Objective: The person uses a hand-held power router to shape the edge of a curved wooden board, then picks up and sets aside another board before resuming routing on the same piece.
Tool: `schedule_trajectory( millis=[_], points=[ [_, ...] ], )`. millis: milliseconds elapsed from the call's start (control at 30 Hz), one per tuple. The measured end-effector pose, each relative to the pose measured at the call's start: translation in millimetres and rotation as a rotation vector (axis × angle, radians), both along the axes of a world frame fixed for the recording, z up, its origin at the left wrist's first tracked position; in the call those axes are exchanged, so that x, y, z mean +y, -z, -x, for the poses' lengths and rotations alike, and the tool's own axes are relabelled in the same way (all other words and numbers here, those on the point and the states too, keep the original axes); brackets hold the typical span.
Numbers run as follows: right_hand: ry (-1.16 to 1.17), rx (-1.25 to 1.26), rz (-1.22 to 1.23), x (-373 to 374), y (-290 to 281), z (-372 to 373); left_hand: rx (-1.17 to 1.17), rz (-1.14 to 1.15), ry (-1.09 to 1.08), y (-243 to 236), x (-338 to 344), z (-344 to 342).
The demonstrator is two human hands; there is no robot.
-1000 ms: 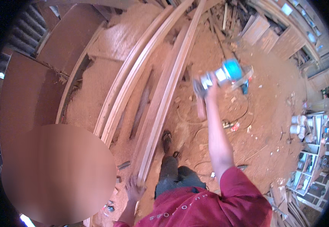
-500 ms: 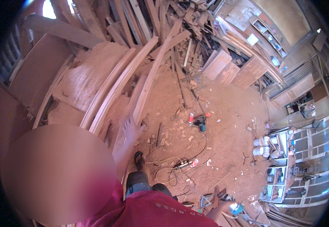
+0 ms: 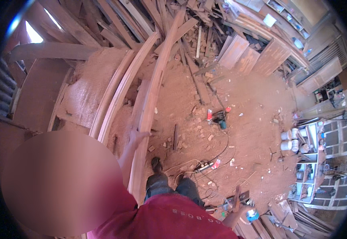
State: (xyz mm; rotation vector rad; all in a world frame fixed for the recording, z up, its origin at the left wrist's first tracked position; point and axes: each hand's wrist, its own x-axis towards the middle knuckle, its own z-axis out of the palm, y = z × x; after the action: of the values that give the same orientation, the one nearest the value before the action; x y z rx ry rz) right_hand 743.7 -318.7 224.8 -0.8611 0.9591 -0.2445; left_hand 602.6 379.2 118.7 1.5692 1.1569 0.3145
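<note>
A long, planed reddish plank (image 3: 157, 85) runs from beside my left leg toward the wood pile at the back. My left hand (image 3: 138, 137) lies across it, fingers over the top and thumb side hidden, gripping its edge. At the lower right my right hand (image 3: 234, 217) is closed on a short brown wooden piece (image 3: 236, 198) that stands upright; its lower end is hidden. Beside that hand is a teal and white object (image 3: 252, 215) whose kind I cannot make out. Two moulded lengths of timber (image 3: 119, 93) lie left of the plank.
Offcuts and sawdust cover the floor (image 3: 257, 119). A teal corded power tool (image 3: 221, 122) lies ahead, its cable leading to a power strip (image 3: 203, 167) near my feet. White buckets (image 3: 286, 145) and a shelf (image 3: 307, 175) stand right; panels (image 3: 234, 51) lean at the back.
My left hand was stretched out at the plank's side and now closes over it. The plank's near end now shows beside my leg. My view has shifted, and the right hand still holds the wooden piece.
</note>
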Motion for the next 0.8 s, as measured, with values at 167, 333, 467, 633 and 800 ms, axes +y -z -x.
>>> schedule_trajectory(
  millis=[167, 333, 467, 633, 800],
  points=[
    [-0.109, -0.042, -0.226, 34.2, 15.1, -103.4, -0.094, 0.284, -0.006, -65.0, -157.6, 82.3],
    [-0.342, -0.112, -0.652, 141.7, -57.0, -140.5, -0.019, 0.17, -0.157, -55.7, -301.1, 145.2],
    [-0.494, -0.035, -0.757, 147.7, -64.6, -175.2, 0.068, 0.072, -0.2, -105.2, -389.7, 152.0],
    [-0.708, -0.056, -0.594, 150.4, -71.9, -177.4, 0.152, -0.107, -0.293, -147.0, -467.0, 158.9],
    [-0.851, -0.166, -0.317, 113.9, 17.1, -240.7, 0.103, -0.136, -0.424, -197.2, -515.5, 151.6]
  ],
)
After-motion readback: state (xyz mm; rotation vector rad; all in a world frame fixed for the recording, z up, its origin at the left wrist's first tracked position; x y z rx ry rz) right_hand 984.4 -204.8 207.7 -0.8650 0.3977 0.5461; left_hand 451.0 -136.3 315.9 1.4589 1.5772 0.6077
